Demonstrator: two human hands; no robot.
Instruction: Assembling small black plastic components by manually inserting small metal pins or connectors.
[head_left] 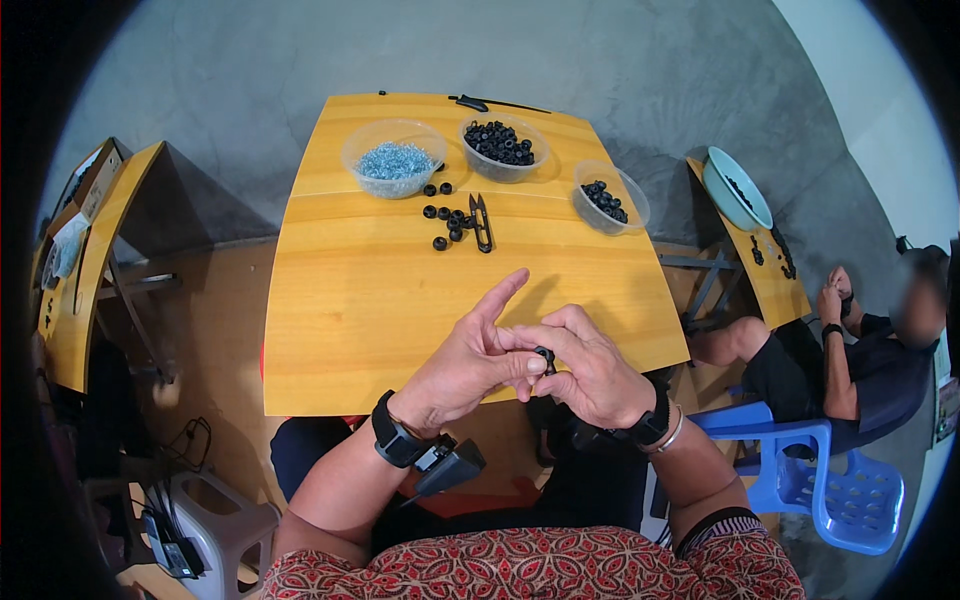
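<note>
Above the table's near edge, both my hands meet at a small black round piece (545, 360). My left hand (465, 360) presses it with the thumb while its index finger points up and away. My right hand (597, 370) pinches the same piece from the other side; the fingers partly cover it. Farther off lie black thread snips (482, 225), blades pointing away, with several loose black beads or knobs (440, 243) to their left. Clear bowls stand behind: one with bluish clear small pieces (395, 162), two with black pieces (498, 143), (604, 202).
At the table's (370, 320) far edge lies a black-handled tool (470, 103) with a thin black strip. To the right, another person (870, 360) sits by a side table with a turquoise basin (738, 190). A blue chair (820, 480) and a grey stool (215, 520) flank me.
</note>
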